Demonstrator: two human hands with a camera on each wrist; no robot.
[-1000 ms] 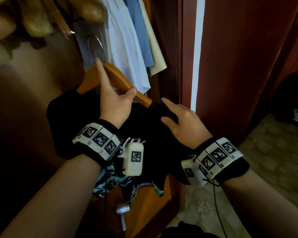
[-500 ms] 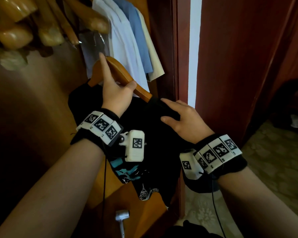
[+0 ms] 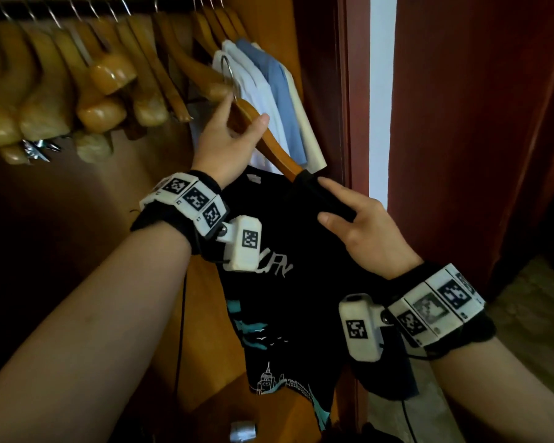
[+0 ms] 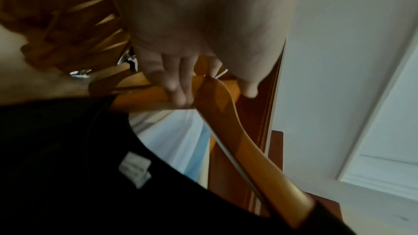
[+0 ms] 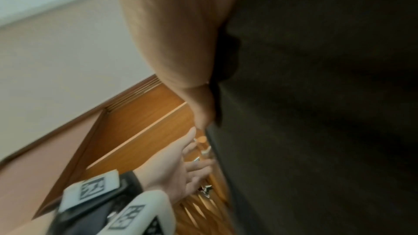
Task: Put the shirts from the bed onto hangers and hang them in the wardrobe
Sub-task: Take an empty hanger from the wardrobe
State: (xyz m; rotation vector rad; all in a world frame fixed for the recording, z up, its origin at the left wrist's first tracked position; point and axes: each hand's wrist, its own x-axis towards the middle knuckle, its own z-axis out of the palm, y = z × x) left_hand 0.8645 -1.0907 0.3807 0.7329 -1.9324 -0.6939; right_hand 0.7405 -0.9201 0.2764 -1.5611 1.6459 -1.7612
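A black printed T-shirt [image 3: 285, 251] hangs on a wooden hanger [image 3: 275, 148] inside the wardrobe opening. My left hand [image 3: 227, 145] grips the hanger at its neck, just under the metal hook [image 3: 227, 70], which is raised below the rail. In the left wrist view my fingers [image 4: 181, 85] curl round the hanger [image 4: 237, 140] above the shirt's collar [image 4: 56, 158]. My right hand [image 3: 365, 228] pinches the shirt's right shoulder between thumb and fingers, by the hanger's end. The right wrist view shows my thumb [image 5: 181, 42] against the dark cloth [image 5: 316, 113].
Several empty wooden hangers [image 3: 103, 75] fill the rail on the left. White, blue and cream shirts [image 3: 263, 91] hang at its right end, just behind the hook. A dark red wardrobe door [image 3: 477, 123] stands open on the right over patterned floor [image 3: 525, 314].
Both hands have lifted the hanger and black shirt upward and deeper into the wardrobe. The hook now sits near the hung shirts, and the rail has come into view.
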